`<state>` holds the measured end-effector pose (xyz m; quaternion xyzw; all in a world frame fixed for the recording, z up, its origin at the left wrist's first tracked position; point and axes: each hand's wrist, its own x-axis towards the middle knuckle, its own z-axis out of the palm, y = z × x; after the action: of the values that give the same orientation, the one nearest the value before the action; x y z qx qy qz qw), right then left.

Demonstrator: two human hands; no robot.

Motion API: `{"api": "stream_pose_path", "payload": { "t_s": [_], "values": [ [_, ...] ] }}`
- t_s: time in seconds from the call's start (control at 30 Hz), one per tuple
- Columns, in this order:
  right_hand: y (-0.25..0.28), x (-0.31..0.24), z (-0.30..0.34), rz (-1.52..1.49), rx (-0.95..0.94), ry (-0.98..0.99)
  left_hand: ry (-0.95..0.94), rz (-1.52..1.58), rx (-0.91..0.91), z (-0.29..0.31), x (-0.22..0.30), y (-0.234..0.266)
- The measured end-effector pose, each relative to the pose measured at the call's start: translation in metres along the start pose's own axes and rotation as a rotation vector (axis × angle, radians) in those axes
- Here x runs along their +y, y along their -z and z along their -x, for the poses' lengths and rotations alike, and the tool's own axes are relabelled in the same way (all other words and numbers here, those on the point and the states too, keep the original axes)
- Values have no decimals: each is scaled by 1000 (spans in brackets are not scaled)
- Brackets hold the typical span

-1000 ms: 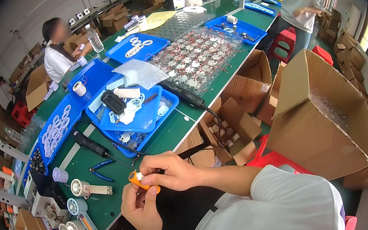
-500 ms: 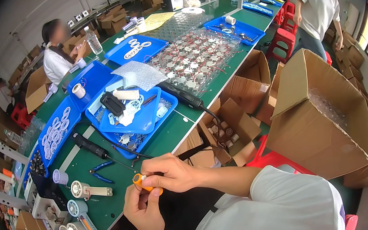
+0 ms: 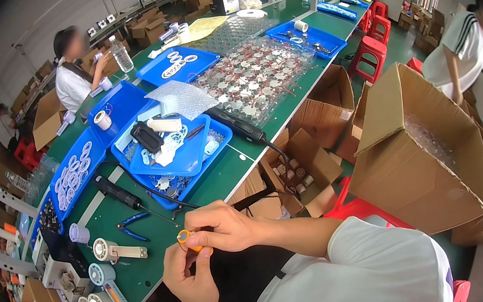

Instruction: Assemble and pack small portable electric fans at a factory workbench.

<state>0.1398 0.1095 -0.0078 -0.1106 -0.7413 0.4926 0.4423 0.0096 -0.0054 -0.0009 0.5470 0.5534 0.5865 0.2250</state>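
Note:
Close to the green bench's near edge, both hands meet around a small orange cylindrical part [image 3: 184, 236]. My right hand [image 3: 222, 228] pinches it from above, the thumb lying across it. From below, the fingers and thumb of my left hand [image 3: 189, 277] are closed on the same part, and they hide some of it. Just beyond the hands ends the thin shaft of a black electric screwdriver [image 3: 119, 193], which lies on the bench. Blue-handled cutters [image 3: 134, 228] rest left of that shaft. Further left is a white round fan unit [image 3: 106, 249] with a pale handle.
Stacked blue trays [image 3: 205, 159] hold loose parts, and another blue tray [image 3: 96, 171] carries white rings. A black-handled tool [image 3: 238, 125] with a cord lies by the wired discs [image 3: 256, 78]. Open cardboard boxes [image 3: 421, 156] and a red stool [image 3: 370, 58] stand right. Co-workers are nearby.
The orange part has turned slightly in my fingers; both hands stay in nearly the same place. On the right, a person in white has moved further right and turned toward the windows.

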Motion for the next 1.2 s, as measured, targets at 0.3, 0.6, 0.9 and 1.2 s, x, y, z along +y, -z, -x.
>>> {"api": "stream_pose_path", "payload": {
  "t_s": [0.3,0.6,0.9,1.2],
  "values": [
    [-1,7,0,-25,40,163,23,194,-21,-2,-3,5],
    [-2,2,1,-43,0,58,22,306,-19,-3,-8,8],
    [-3,-7,0,-8,-20,85,32,94,46,2,-5,5],
    [-10,1,0,254,134,407,57,100,100,3,-3,4]
  ]
}}
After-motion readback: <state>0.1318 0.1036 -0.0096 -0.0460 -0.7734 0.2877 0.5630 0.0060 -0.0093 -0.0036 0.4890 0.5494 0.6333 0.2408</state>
